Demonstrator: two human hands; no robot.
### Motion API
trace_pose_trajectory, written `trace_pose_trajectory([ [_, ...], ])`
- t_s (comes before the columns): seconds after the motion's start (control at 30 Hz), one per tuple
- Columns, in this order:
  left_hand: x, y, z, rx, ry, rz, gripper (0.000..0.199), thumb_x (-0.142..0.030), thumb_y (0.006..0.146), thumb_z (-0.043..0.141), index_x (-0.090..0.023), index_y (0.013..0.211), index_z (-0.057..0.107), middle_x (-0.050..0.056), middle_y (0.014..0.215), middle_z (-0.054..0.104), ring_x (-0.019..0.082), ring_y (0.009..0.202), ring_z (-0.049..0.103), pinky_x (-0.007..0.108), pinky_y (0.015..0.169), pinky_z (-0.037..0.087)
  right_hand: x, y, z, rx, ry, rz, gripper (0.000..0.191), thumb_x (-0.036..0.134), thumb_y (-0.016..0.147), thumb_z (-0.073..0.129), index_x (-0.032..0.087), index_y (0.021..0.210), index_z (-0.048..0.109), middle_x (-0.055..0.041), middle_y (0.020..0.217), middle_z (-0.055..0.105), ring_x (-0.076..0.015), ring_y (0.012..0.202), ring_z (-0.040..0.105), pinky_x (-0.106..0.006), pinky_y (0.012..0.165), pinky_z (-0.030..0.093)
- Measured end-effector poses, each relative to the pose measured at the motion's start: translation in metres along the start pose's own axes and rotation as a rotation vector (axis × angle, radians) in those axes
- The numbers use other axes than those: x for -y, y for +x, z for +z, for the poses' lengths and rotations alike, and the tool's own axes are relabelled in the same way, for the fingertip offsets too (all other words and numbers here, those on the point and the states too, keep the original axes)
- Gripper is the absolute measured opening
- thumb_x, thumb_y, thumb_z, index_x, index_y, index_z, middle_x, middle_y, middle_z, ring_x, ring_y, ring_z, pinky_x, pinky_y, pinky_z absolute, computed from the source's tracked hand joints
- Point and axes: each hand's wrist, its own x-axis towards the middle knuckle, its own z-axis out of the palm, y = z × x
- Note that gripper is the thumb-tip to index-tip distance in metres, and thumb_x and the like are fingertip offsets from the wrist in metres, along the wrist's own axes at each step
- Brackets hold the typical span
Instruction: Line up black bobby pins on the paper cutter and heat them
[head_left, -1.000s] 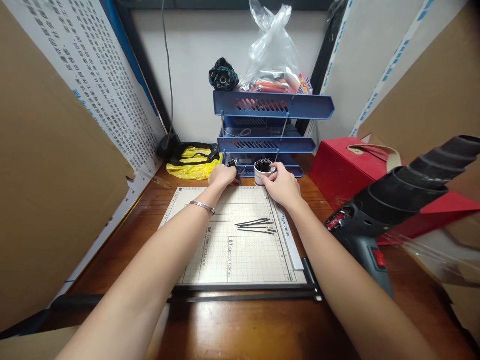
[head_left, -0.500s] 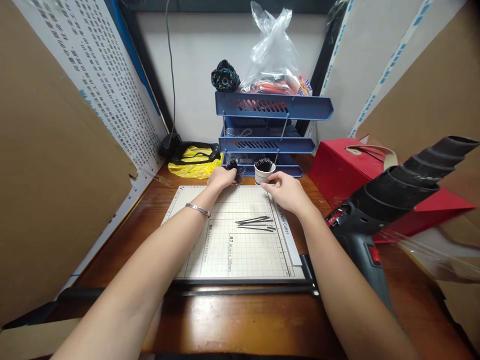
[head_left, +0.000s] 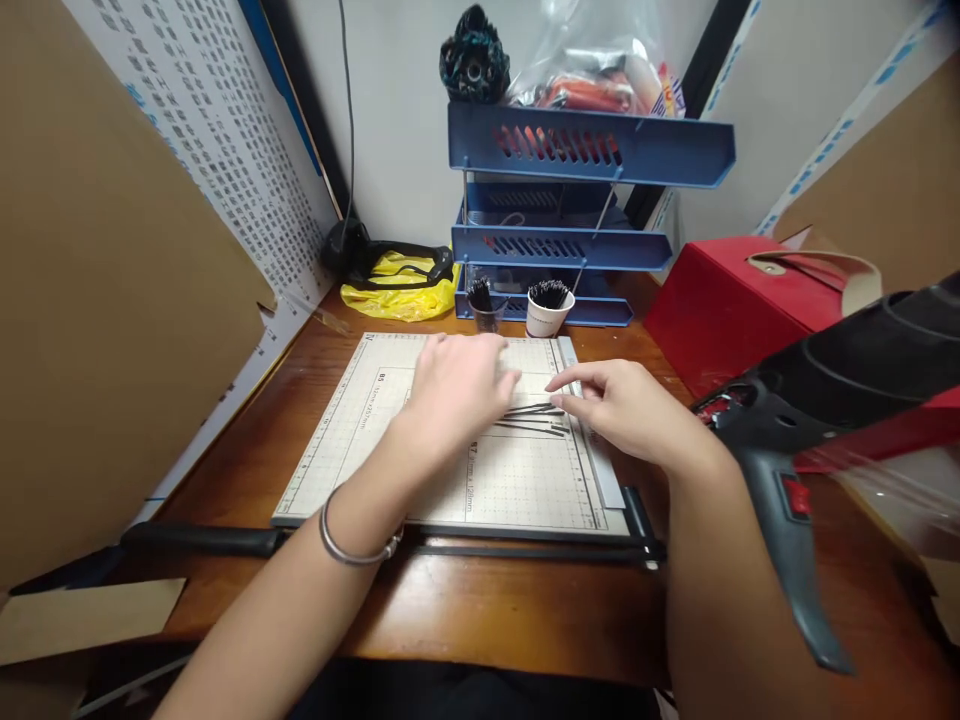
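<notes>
Several thin black strips (head_left: 534, 422) lie on the gridded board of a paper cutter (head_left: 337, 420). Over the board, just left of the strips and hiding their left ends, is my left hand (head_left: 459, 385), slightly blurred, fingers bent and apart with nothing seen in them. My right hand (head_left: 619, 405) hovers by the strips' right ends, thumb and forefinger parted and holding nothing. Beyond the board stand a white paper cup (head_left: 547, 318) and a clear cup (head_left: 487, 318), each holding upright black strips.
A blue tiered tray rack (head_left: 562, 248) rises behind the cups. On the right are a red box (head_left: 727, 300) and a black blower (head_left: 772, 440) with a red switch. A yellow bag (head_left: 397, 300) lies at the back left. The cutter's black handle (head_left: 202, 538) extends left.
Both hands have left the cups and come back toward me, over the board and strips. The view has tilted down and moved closer. The cups stay behind the board.
</notes>
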Motion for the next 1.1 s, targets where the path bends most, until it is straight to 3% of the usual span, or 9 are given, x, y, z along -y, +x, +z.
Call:
trace_pose_trajectory([
  [0.13,-0.01,-0.026,0.015,-0.017,0.039,0.223,0.015,-0.029,0.098,0.061,-0.026,0.105,0.074,0.008,0.104,0.079,0.032,0.099,0.07,0.046,0.089,0.048,-0.007,-0.012,-0.003,0.023,-0.007,-0.014,0.018,0.037,0.085,0.065,0.027,0.083,0.08,0.0042,0.055,0.05,-0.0139,0.052,0.043,-0.029,0.054,0.032],
  [0.27,-0.008,-0.035,0.03,-0.053,0.103,0.321,0.019,-0.024,0.1,0.056,-0.023,0.097,0.075,0.008,0.096,0.076,0.029,0.093,0.066,0.042,0.076,0.045,-0.014,-0.017,0.001,0.061,-0.059,0.013,0.015,0.033,0.085,0.066,0.029,0.084,0.08,0.0054,0.053,0.046,-0.0133,0.05,0.038,-0.03,0.055,0.031],
  [0.53,-0.007,-0.036,0.039,-0.07,0.158,0.38,0.02,-0.017,0.098,0.057,-0.024,0.097,0.076,0.007,0.101,0.074,0.026,0.094,0.063,0.04,0.073,0.04,-0.007,-0.013,0.008,0.095,-0.132,0.019,0.02,0.019,0.083,0.063,0.028,0.075,0.079,0.0049,0.052,0.047,-0.0132,0.05,0.04,-0.03,0.057,0.032],
  [0.77,-0.007,-0.037,0.039,-0.096,0.163,0.306,0.02,-0.019,0.099,0.058,-0.022,0.09,0.076,0.006,0.096,0.074,0.026,0.088,0.064,0.041,0.073,0.033,-0.007,-0.015,0.007,0.098,-0.127,0.055,0.019,0.02,0.083,0.064,0.027,0.075,0.08,0.004,0.053,0.051,-0.0139,0.051,0.043,-0.03,0.057,0.032],
  [0.9,-0.007,-0.037,0.038,-0.066,0.134,0.307,0.022,-0.019,0.101,0.056,-0.02,0.09,0.075,0.005,0.096,0.073,0.025,0.089,0.063,0.04,0.073,0.03,-0.004,-0.021,-0.003,0.031,-0.091,0.058,0.018,0.029,0.086,0.065,0.025,0.081,0.081,0.0038,0.051,0.05,-0.0141,0.051,0.042,-0.031,0.058,0.032],
  [1.1,-0.008,-0.037,0.037,-0.061,0.135,0.321,0.024,-0.021,0.104,0.055,-0.017,0.092,0.075,0.006,0.095,0.073,0.024,0.088,0.061,0.04,0.073,0.027,0.001,-0.024,-0.005,0.002,-0.2,0.177,0.019,0.029,0.085,0.063,0.027,0.079,0.081,0.0018,0.055,0.056,-0.0155,0.054,0.044,-0.032,0.059,0.031],
])
